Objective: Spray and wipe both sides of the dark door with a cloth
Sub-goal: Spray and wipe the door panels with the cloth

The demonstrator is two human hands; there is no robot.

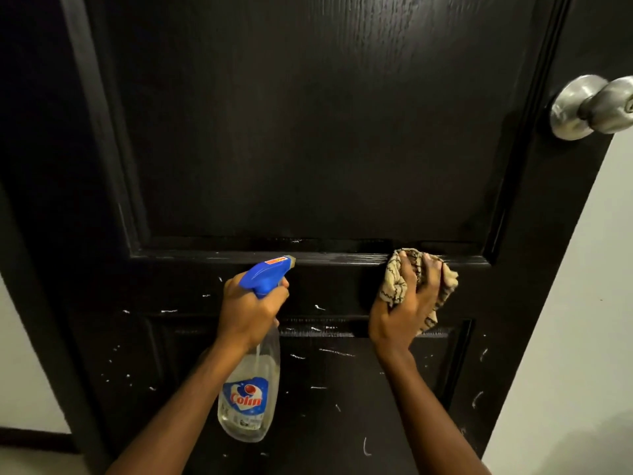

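Roughly, progress: this face of the dark door [308, 132] looks partly done; the panel above the ledge [335, 258] shows no marks, while white flecks [329, 351] dot the rail and panel below the ledge. Whether they are spray or old marks I cannot tell.
Left to do: probably wiping below the ledge, then the other side, which is out of sight.
Left hand [246, 313]: fingers [274, 296] wrapped round the neck of the spray bottle [250, 389], just below the ledge, nozzle close to the ledge.
Right hand [400, 313]: fingers [407, 269] clenched on the bunched cloth [397, 279], pressing it against the ledge's right end.
Knob [582, 108]: well above the ledge, to the right.
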